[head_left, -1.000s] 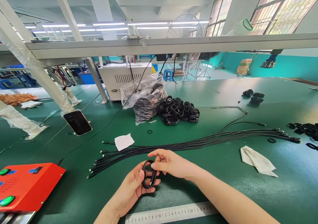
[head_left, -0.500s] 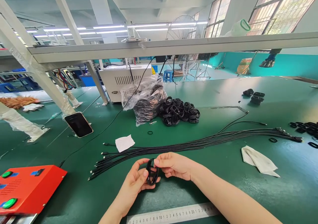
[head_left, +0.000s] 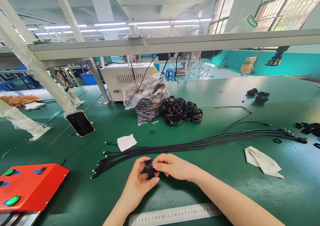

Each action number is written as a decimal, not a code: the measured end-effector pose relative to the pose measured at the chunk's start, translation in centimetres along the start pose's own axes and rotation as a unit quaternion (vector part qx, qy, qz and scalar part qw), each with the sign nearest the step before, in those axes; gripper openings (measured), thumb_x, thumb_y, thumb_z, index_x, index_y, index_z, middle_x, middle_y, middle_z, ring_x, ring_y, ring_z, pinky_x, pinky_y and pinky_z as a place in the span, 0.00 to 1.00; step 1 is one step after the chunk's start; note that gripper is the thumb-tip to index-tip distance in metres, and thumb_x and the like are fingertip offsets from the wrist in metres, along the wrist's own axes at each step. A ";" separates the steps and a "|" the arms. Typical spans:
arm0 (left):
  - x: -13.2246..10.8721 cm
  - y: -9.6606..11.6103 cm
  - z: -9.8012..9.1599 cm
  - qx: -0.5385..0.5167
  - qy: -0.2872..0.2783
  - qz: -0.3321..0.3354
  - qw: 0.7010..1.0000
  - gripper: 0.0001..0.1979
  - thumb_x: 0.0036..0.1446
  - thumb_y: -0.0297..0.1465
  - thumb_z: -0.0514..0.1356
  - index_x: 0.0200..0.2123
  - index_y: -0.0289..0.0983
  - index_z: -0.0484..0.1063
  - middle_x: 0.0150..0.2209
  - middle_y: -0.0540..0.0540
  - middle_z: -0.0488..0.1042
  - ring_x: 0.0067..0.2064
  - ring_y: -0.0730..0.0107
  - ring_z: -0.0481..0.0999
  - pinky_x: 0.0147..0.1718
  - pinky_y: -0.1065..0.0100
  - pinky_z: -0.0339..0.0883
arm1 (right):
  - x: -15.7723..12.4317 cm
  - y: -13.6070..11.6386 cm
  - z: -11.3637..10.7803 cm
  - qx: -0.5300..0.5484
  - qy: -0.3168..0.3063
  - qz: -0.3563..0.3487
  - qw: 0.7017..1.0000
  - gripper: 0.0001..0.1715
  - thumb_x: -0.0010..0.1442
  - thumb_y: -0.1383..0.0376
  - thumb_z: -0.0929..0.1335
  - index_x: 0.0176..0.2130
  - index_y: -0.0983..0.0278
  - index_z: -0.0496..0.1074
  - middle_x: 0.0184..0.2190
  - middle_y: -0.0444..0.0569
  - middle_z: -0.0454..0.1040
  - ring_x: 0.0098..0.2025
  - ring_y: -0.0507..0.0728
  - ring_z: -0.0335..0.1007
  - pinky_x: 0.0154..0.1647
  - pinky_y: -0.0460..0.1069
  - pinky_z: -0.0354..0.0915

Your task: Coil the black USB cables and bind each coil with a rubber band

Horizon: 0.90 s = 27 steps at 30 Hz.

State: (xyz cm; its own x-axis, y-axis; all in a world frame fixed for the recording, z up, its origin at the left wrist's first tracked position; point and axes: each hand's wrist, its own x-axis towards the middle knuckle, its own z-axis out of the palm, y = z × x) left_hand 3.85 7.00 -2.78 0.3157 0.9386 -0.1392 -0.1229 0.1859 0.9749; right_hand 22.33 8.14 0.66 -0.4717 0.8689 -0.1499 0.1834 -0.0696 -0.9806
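Two hands on one small black cable coil (head_left: 149,168), held just above the green worktop (head_left: 225,192) near its front edge. My left hand (head_left: 138,186) pinches it from below, thumb and fingers closed on the loops. My right hand (head_left: 172,167) clamps its right side with the fingertips. Coil is squeezed narrow. Steel ruler (head_left: 172,214) lies along the front edge under my wrists. Straight cable bundle (head_left: 200,143) runs across just behind the hands. Red control box (head_left: 30,186) at front-left corner. Pile of coiled cables (head_left: 181,110) further back, touching a plastic bag (head_left: 147,99).
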 end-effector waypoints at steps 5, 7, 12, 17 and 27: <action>0.0 -0.1 0.1 -0.005 0.000 -0.005 1.000 0.34 0.42 0.33 0.72 0.53 0.46 0.65 0.43 0.47 0.75 0.35 0.67 0.78 0.36 0.66 0.71 | -0.4 -0.7 -0.6 -0.143 0.006 -0.042 0.989 0.02 0.58 0.69 0.67 0.32 0.62 0.70 0.30 0.41 0.64 0.31 0.50 0.61 0.34 0.45 0.58; 0.1 -0.1 0.2 -0.007 0.005 -0.006 1.000 0.31 0.41 0.32 0.73 0.50 0.45 0.68 0.41 0.49 0.75 0.34 0.69 0.77 0.36 0.66 0.70 | -0.6 -0.9 -0.5 -0.172 0.006 -0.039 0.984 0.03 0.56 0.71 0.68 0.33 0.62 0.70 0.32 0.40 0.62 0.29 0.49 0.59 0.32 0.44 0.57; 0.0 0.0 0.4 -0.045 0.003 -0.001 0.999 0.32 0.37 0.30 0.74 0.48 0.44 0.70 0.40 0.48 0.77 0.36 0.64 0.79 0.40 0.63 0.72 | -1.4 -1.9 0.4 -0.163 -0.033 -0.071 0.983 0.04 0.57 0.69 0.68 0.35 0.61 0.71 0.34 0.41 0.63 0.31 0.49 0.60 0.33 0.44 0.58; -0.5 0.4 -0.3 -0.096 -0.026 0.004 0.995 0.30 0.40 0.28 0.74 0.48 0.47 0.69 0.48 0.46 0.77 0.40 0.59 0.81 0.40 0.61 0.75 | -1.9 -2.6 -0.3 -0.190 0.004 -0.086 0.978 0.07 0.57 0.73 0.64 0.32 0.62 0.69 0.34 0.42 0.64 0.35 0.51 0.64 0.37 0.46 0.61; -1.1 0.7 -1.2 -0.136 -0.096 0.022 0.986 0.27 0.41 0.26 0.73 0.45 0.50 0.70 0.61 0.48 0.68 0.46 0.52 0.80 0.39 0.63 0.77 | -1.0 -1.4 -0.3 -0.274 0.059 -0.089 0.956 0.16 0.55 0.74 0.61 0.39 0.60 0.71 0.36 0.42 0.66 0.34 0.51 0.65 0.37 0.46 0.60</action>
State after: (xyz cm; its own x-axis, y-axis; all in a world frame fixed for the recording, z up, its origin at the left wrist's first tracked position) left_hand 2.33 6.48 -2.13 0.4728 0.8804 -0.0368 -0.3795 0.2411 0.8932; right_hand 22.78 7.49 2.22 -0.4434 0.8944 0.0593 0.5491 0.3233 -0.7707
